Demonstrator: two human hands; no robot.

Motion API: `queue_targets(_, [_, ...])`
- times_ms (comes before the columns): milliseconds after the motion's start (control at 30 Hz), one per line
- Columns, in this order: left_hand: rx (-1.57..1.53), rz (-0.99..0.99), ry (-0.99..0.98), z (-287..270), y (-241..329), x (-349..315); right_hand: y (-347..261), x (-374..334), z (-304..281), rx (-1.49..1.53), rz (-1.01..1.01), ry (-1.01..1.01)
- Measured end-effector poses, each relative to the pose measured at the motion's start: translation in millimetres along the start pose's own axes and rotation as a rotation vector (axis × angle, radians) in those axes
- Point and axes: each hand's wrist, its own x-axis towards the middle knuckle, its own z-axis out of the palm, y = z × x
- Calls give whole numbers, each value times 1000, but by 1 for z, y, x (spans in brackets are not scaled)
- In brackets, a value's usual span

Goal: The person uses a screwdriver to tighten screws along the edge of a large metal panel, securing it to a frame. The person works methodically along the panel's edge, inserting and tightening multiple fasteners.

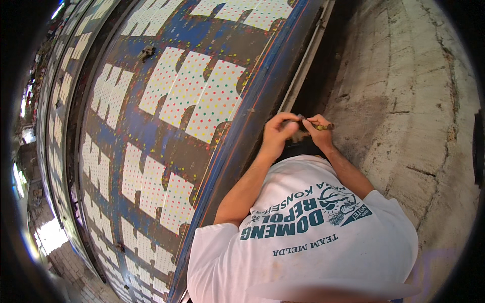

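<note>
Both my hands are close together in front of my white shirt, beside the long table's edge. My right hand (320, 134) is closed round a short yellowish-brown stick-like tool (326, 127), which sticks out to the right past the fingers. My left hand (277, 133) has its thumb and fingers drawn together. Between the fingertips of both hands is a small dark thing (301, 117), too small to name. Some of the left fingers are hidden behind the hand.
On my left runs a long paint-spotted table (202, 151), bearing rows of white cut pieces (217, 101) with coloured dots. A dark lump (146, 53) sits among them. A narrow rail (304, 63) follows the table's side. Cracked concrete (404, 121) lies to the right.
</note>
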Motion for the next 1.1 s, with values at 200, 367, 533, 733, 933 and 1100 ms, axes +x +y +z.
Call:
queue_targets(200, [-824,-54,160,-81,-1,-30,-8,39,-20,110,153,-65])
queue_targets(367, [-734,26,156,-119,20,-12,-2,97,-38,433,342,109])
queue_targets(533, [-580,-32,294,-86,14,47,14,194,-76,896,461,147])
queue_targets(733, [-317,-78,397,-14,-21,166,40,330,-128,1129,460,104])
queue_targets(933, [-116,-106,372,30,-35,281,54,397,-150,1193,602,-38])
queue_targets(1100, [520,-69,391,59,-38,363,64,420,-155,1201,768,-166])
